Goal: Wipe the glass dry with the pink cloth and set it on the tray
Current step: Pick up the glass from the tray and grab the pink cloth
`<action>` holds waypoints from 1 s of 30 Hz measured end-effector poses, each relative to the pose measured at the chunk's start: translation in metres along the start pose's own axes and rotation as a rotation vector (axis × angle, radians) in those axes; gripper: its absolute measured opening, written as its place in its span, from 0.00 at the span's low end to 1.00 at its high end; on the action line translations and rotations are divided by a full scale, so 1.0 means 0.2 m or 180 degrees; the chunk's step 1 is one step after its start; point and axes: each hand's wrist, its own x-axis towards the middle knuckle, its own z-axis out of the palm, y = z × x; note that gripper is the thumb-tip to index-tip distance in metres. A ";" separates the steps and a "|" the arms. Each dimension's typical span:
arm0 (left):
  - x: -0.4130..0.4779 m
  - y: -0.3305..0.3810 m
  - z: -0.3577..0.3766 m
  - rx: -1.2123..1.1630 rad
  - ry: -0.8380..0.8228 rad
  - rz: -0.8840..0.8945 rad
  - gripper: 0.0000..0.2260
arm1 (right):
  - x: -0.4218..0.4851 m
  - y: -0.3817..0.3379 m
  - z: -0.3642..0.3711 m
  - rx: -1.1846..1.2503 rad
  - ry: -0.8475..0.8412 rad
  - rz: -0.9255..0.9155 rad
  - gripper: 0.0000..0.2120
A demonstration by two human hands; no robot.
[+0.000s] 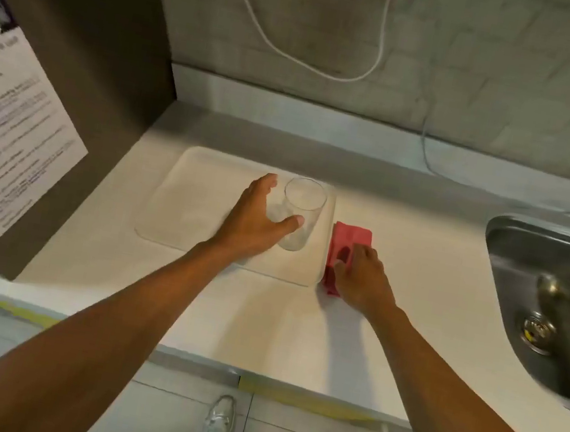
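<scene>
A clear drinking glass (301,215) stands upright on the right part of the pale tray (179,205), which lies on the white counter. My left hand (256,218) wraps around the glass from the left, with the thumb on its near side and the fingers by its far-left side. The pink cloth (350,236) lies crumpled on the counter just off the tray's right edge. My right hand (360,277) rests on the cloth's near half, its fingers curled into the fabric.
A steel sink (542,289) with its drain is sunk into the counter at the right. A dark cabinet side (84,76) carrying a printed sheet rises at the left. A white cable (380,43) hangs on the back wall. Below the counter edge, the floor and my shoe show.
</scene>
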 end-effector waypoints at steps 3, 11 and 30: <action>0.07 -0.02 0.01 -0.0305 0.0000 0.0032 0.39 | 0.04 0.00 0.05 -0.0008 0.0056 0.0121 0.14; 0.14 -0.07 0.02 -0.0437 -0.0288 0.0251 0.31 | 0.04 -0.01 0.19 -0.0034 0.0522 0.0176 0.23; 0.00 -0.06 0.12 -0.2915 -0.0264 -0.2411 0.23 | -0.01 0.23 0.23 -0.0184 0.0681 -0.0526 0.26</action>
